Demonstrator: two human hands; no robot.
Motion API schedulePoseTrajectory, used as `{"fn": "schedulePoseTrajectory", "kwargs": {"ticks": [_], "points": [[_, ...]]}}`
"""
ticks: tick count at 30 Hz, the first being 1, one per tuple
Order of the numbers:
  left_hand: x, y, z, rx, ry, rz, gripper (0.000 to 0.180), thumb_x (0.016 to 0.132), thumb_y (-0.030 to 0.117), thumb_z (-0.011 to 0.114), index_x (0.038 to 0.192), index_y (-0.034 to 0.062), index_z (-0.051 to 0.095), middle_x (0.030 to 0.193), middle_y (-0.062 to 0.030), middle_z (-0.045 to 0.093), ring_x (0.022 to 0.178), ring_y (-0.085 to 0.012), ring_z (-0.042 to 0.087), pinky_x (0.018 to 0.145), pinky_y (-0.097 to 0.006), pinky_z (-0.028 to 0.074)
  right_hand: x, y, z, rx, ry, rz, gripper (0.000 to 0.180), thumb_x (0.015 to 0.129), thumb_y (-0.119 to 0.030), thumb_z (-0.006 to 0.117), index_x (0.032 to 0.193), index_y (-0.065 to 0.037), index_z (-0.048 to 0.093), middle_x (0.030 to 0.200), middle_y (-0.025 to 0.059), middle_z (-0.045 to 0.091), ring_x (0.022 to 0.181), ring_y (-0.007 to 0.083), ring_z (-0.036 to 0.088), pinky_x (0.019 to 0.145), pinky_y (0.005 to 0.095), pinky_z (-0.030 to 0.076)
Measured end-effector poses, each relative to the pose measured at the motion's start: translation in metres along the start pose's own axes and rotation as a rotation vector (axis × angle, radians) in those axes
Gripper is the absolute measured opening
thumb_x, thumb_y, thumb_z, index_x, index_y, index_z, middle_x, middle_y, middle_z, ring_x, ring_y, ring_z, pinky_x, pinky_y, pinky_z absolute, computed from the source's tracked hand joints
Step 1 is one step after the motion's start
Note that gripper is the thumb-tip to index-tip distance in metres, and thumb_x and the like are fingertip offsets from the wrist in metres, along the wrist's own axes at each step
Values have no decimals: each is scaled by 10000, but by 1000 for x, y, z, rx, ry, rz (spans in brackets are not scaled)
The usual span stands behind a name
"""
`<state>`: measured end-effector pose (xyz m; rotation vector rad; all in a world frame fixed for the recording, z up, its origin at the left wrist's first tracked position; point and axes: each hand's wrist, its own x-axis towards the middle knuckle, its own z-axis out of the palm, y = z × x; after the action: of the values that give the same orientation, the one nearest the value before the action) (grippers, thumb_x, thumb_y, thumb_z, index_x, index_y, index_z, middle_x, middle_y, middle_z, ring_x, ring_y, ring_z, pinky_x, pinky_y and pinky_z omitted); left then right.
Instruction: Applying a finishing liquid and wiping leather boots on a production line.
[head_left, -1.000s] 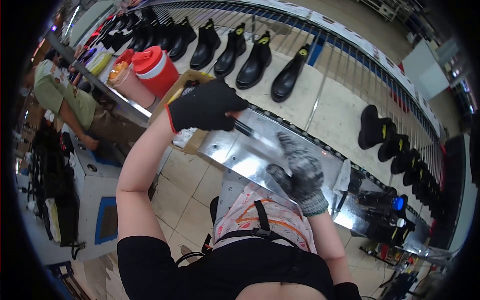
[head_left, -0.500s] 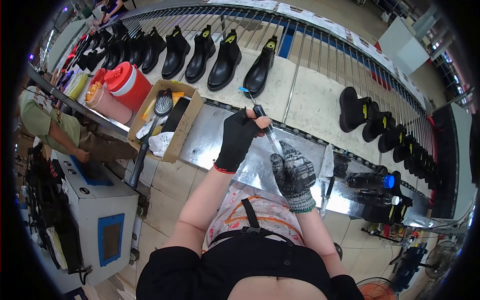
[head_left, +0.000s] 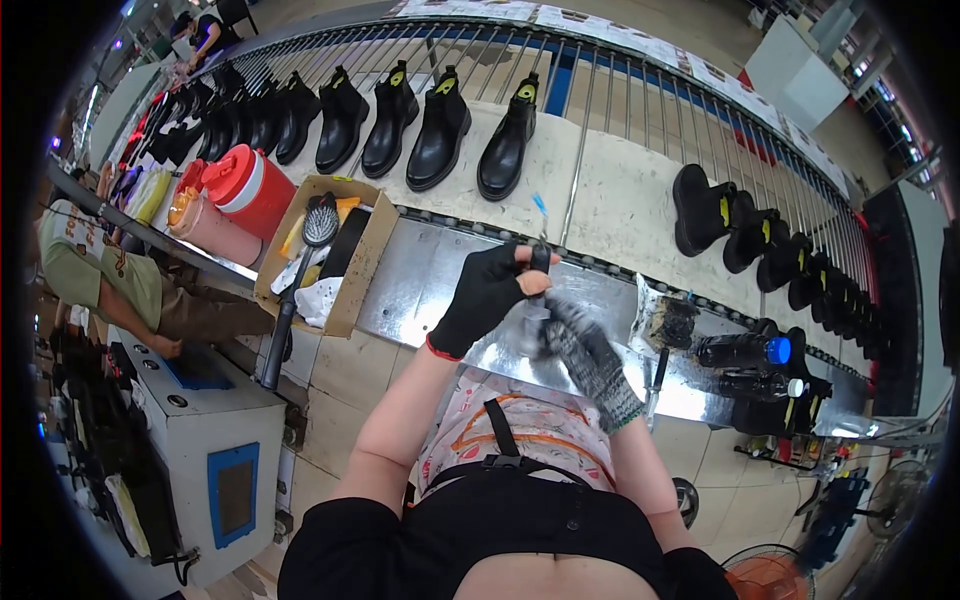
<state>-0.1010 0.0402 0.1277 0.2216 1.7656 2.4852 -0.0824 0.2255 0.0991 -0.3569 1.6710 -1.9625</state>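
My left hand [head_left: 488, 293], in a black fingerless glove with a red cuff, pinches a syringe [head_left: 541, 262] by its dark barrel. The syringe points away from me, with a blue tip [head_left: 539, 204] at its far end. My right hand [head_left: 585, 352], in a grey and black knitted glove, is at the syringe's near end. Its fingers are smeared by motion, so its grip on the plunger cannot be made out. Both hands are over the metal ledge. Beyond them a black ankle boot [head_left: 507, 145] with a yellow-green lining stands on the pale conveyor [head_left: 625, 205].
Boots line the conveyor to left and right. At left are a cardboard box [head_left: 352, 292] holding a hairbrush [head_left: 320, 222], and a red jug [head_left: 248, 190]. On the ledge's right lie a blackened pad [head_left: 672, 324] and a blue-capped dark bottle [head_left: 742, 350]. A person [head_left: 130, 270] stands at left.
The syringe has turned more upright, its blue tip shifting right. My right hand has moved down and blurs at the syringe's near end. The view has shifted slightly.
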Motion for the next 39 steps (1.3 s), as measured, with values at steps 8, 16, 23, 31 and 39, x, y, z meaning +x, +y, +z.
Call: {"fn": "schedulePoseTrajectory", "kwargs": {"ticks": [8, 16, 23, 31, 39], "points": [[-11, -9, -3, 954, 44, 350, 236, 684, 84, 727, 909, 48, 664, 658, -55, 502, 597, -176, 524, 554, -282, 420, 1, -90, -26, -1083, 351, -563, 453, 811, -212, 631, 1222, -46, 537, 1215, 165, 551, 1112, 288, 544, 957, 350, 432], [-17, -8, 1, 1287, -87, 602, 246, 622, 132, 726, 846, 136, 624, 738, -46, 474, 669, -234, 502, 569, -353, 392, 6, -66, -22, -1464, -78, -435, 341, 823, -378, 594, 1045, -121, 622, 932, 94, 633, 847, 269, 616, 734, 366, 490], [-35, -10, 2, 1302, -239, 621, 197, 703, 252, 677, 830, 126, 595, 755, -31, 469, 728, -211, 506, 658, -356, 354, -4, -55, -22, -1553, -204, -609, 208, 789, -287, 593, 882, -115, 661, 778, 66, 592, 724, 237, 578, 622, 349, 460], [-54, -18, -8, 1029, -495, 236, 255, 851, 304, 547, 775, 60, 557, 704, -71, 518, 648, -252, 501, 723, -355, 333, -7, -38, -22, -1663, -437, -695, 152, 781, -262, 564, 752, -124, 619, 645, 44, 538, 591, 199, 549, 453, 344, 400], [-47, -33, -19, 551, -487, -239, 416, 935, 367, 467, 738, 43, 639, 603, -44, 564, 551, -134, 505, 589, -280, 418, -2, -46, -13, -1636, -439, -631, 145, 809, -237, 537, 830, -156, 655, 764, 18, 610, 706, 187, 586, 552, 324, 468]]}}
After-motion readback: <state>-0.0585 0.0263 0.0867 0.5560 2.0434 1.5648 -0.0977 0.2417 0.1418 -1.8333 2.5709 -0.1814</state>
